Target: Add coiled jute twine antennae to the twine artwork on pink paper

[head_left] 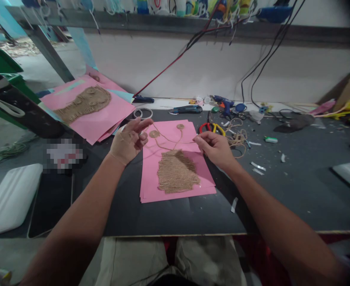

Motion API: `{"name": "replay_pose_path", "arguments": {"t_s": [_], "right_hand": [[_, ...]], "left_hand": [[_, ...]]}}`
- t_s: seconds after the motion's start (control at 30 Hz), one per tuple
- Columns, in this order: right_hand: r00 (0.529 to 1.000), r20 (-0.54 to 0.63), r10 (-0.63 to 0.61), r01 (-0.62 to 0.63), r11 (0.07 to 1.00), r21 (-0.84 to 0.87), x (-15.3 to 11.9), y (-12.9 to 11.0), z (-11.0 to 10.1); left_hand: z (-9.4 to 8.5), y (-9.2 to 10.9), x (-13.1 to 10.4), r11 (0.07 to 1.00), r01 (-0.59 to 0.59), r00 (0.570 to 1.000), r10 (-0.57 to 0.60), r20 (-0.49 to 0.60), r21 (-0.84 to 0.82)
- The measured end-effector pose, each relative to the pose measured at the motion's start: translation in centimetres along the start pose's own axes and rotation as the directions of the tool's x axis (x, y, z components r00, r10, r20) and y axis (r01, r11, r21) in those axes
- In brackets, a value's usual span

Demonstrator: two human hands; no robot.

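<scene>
Left hand: half-curled; hold indeterminate. Right hand: pinching twine. Pliers lie immediately beyond; utility knife, far centre; pink sheets, far left.

The light is moderate and rather soft, brightest on the floor at the upper left. The wall is evenly pale, a little greyish. By the right hand, a soft shadow darkens part of the pink paper and the brown patch on it. The left forearm becomes quite dark toward the bottom. The middle is reasonably clear, but the twine looks faint. Along the margins the view is stretched and smeared, the right corners fall into black, and one block at left is pixelated.
</scene>
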State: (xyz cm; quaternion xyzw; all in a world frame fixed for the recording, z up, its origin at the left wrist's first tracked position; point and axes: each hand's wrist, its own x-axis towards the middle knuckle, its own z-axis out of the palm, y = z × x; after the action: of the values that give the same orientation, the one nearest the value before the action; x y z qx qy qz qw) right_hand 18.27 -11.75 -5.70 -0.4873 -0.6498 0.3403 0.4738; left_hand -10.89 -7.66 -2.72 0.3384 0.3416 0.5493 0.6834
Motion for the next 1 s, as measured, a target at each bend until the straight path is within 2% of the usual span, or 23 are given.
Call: {"name": "replay_pose_path", "arguments": {"t_s": [0.1, 0.17, 0.33, 0.43, 0.53, 0.67, 0.73, 0.8, 0.87, 0.93, 1.0], "right_hand": [[0.999, -0.047, -0.017, 0.015, 0.999, -0.04, 0.1, 0.4, 0.0], [0.99, -0.137, -0.036, 0.024, 0.996, -0.087, 0.2, 0.6, 0.0], [0.921, -0.379, -0.093, 0.01, 0.976, -0.217, 0.5, 1.0, -0.4], [0.893, -0.444, -0.076, -0.064, 0.954, -0.292, 0.8, 1.6, -1.1], [0.893, -0.436, -0.108, -0.08, 0.917, -0.391, 1.1, 2.3, -1.7], [0.881, -0.332, -0.337, 0.061, 0.777, -0.626, 0.8, 2.1, -1.5], [0.879, -0.241, -0.412, 0.169, 0.741, -0.65, 0.4, 1.1, -0.7], [0.885, -0.089, -0.457, 0.316, 0.729, -0.607, -0.2, 0.0, 0.5], [0.864, 0.092, -0.495, 0.465, 0.716, -0.521, -0.8, -1.1, 1.9], [0.824, 0.27, -0.499, 0.567, 0.717, -0.405, -1.5, -2.0, 3.3], [0.767, 0.432, -0.474, 0.617, 0.728, -0.298, -2.1, -2.7, 4.6]], "left_hand": [[-0.5, 0.0, 0.2, 0.999, 0.019, 0.999, -0.021, 0.048, 0.034], [-0.6, 0.2, 0.2, 0.997, 0.034, 0.997, -0.039, 0.072, 0.072], [-1.1, 0.5, -0.1, 0.983, 0.127, 0.978, -0.146, 0.148, 0.133], [-1.4, 0.3, 0.0, 0.974, 0.19, 0.95, -0.214, 0.226, 0.123], [-1.3, 0.1, 0.1, 0.964, 0.244, 0.928, -0.264, 0.262, 0.107], [-0.6, -0.3, -0.3, 0.971, 0.216, 0.951, -0.233, 0.205, 0.101], [-0.2, -0.5, -0.5, 0.978, 0.177, 0.966, -0.194, 0.173, 0.11], [0.0, -0.6, -0.6, 0.982, 0.163, 0.972, -0.176, 0.154, 0.096], [0.2, -0.7, -0.8, 0.983, 0.172, 0.973, -0.18, 0.147, 0.067], [0.4, -0.8, -0.9, 0.982, 0.185, 0.97, -0.189, 0.151, 0.043], [0.8, -0.9, -1.0, 0.98, 0.197, 0.967, -0.198, 0.164, 0.018]]}}
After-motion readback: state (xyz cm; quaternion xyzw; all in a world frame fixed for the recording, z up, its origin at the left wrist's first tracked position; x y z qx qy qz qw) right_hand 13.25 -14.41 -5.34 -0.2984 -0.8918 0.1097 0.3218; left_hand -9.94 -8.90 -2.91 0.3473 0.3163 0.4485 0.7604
